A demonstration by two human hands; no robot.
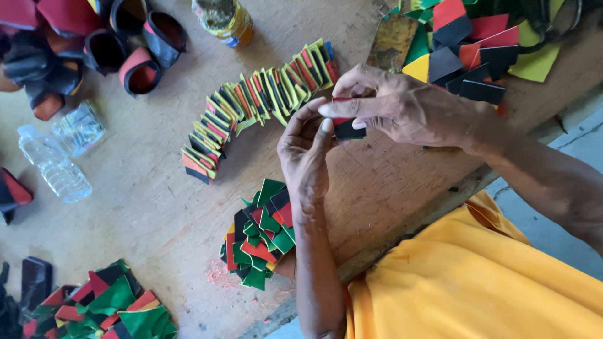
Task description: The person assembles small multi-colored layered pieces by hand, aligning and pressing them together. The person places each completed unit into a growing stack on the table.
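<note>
My left hand [306,160] and my right hand [402,107] meet above the wooden table [151,207]. Together they pinch a small black and red piece [347,127] between the fingertips. Just beyond the hands, a curved row of folded red, yellow, green and black pieces [254,103] stands on edge. Beside my left forearm lies a loose pile of red, green and black cut pieces [260,235].
A heap of larger coloured pieces [471,53] lies at the top right, another pile [107,307] at the bottom left. Red and black loops [135,53] sit top left, near a yellow-filled bottle [226,19]. A clear plastic bottle [53,166] lies at the left.
</note>
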